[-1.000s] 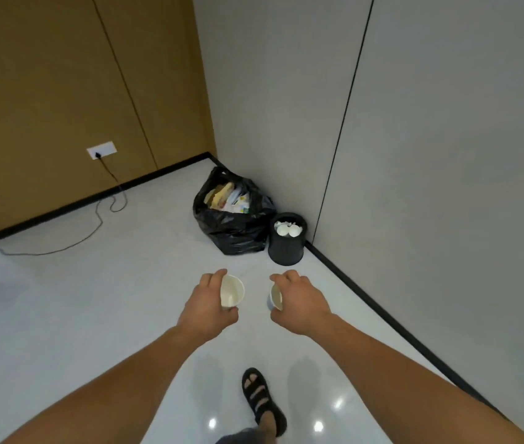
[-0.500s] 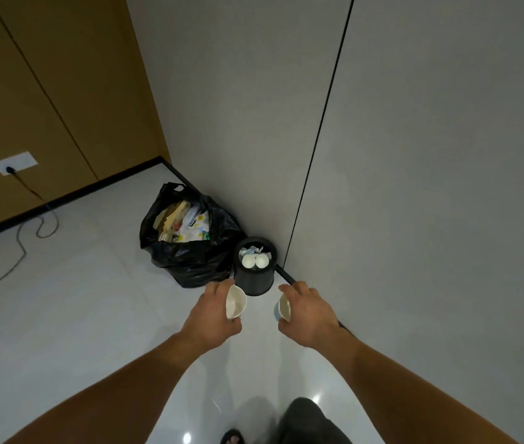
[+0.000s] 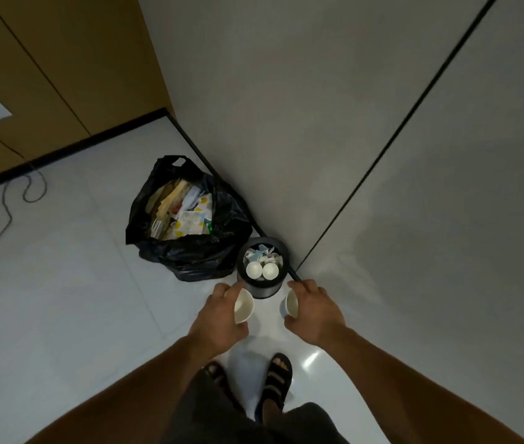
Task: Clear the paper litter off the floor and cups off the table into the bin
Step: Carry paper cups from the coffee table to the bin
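Cups, one in each grip: the left grip (image 3: 219, 318) is curled round a white paper cup (image 3: 243, 305) and the right grip (image 3: 315, 312) round a second cup (image 3: 292, 303), both cups tipped so their mouths face each other. They hang just short of the small black bin (image 3: 263, 292), which stands on the floor (image 3: 62, 283) against the wall (image 3: 318, 155), just beside a stuffed black rubbish bag (image 3: 190, 254). Inside the bin lie two white cups (image 3: 254, 270) and some crumpled paper (image 3: 262, 251), so it looks nearly full. To my eye this is the drop-off step for the cups. The next move calls for bringing both grips forward over the bin's mouth and letting go low, one cup at a time, so neither bounces off the pile onto the floor.
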A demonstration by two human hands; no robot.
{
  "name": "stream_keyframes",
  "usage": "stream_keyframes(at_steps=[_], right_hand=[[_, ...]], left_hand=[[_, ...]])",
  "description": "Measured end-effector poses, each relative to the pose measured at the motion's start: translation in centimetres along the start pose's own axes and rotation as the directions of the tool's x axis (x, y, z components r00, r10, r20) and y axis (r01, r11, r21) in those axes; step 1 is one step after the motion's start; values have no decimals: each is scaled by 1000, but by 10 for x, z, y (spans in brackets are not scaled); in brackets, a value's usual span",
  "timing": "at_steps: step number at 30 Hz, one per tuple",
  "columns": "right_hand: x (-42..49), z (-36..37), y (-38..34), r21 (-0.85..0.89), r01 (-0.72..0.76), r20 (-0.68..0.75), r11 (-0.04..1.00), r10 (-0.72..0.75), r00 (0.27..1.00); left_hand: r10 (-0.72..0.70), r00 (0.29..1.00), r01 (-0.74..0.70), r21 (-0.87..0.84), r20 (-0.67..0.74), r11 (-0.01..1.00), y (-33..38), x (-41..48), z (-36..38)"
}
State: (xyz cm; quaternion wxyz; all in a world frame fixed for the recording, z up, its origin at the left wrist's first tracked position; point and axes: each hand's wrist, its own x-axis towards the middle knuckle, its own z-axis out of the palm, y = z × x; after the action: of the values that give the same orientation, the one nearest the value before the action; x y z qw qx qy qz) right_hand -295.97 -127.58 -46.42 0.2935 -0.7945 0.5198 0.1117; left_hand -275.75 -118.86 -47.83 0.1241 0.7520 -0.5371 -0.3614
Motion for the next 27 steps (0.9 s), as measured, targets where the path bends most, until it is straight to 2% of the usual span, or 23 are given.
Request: stream_keyframes(at_steps=[6, 11, 16, 22, 27], right_hand=[[108, 21, 20, 51, -86, 14, 995, 85, 996], [204, 82, 45, 111, -136, -15, 985, 138, 990], [289, 158, 78, 156, -164, -20, 974, 169, 985], [355, 215, 125, 123, -120, 16, 985, 119, 993], [386, 235, 139, 112, -113, 57, 987, 108, 993]], left_hand=[[18, 998, -16, -27, 61, 999, -39, 116, 29], [-3, 994, 9, -54, 106, 998, -88, 220, 76], [-20, 998, 23, -50, 68, 998, -136, 304, 143], [7, 1000, -7, -14, -9, 1000, -170, 355, 215], [-28, 1000, 28, 28, 1, 999, -185, 372, 243]])
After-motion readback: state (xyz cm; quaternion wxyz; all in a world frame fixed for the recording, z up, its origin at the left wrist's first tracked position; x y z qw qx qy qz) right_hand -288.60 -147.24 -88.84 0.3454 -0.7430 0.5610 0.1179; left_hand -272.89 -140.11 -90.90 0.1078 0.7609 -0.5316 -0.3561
